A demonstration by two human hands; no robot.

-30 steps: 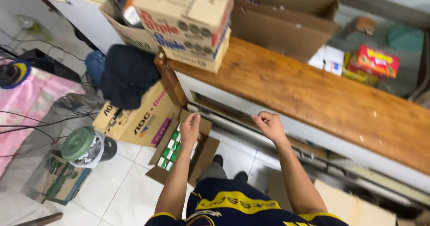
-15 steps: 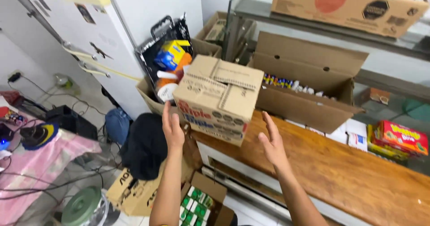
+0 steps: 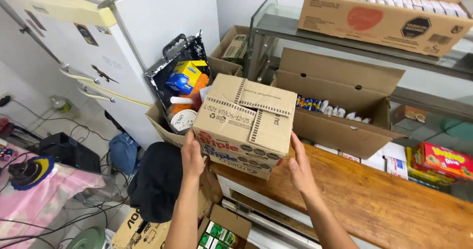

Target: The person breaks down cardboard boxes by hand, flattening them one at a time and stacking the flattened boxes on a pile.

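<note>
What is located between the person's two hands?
In the head view, a closed cardboard box sits between the left hand and right hand, both pressed against its sides.

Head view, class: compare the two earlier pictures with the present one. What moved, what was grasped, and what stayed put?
Both hands rose from low near the floor boxes to the closed cardboard box on the wooden counter. The left hand and right hand now press its two sides, closer than half a second ago. The box, the open box behind and the fridge stayed in place.
</note>
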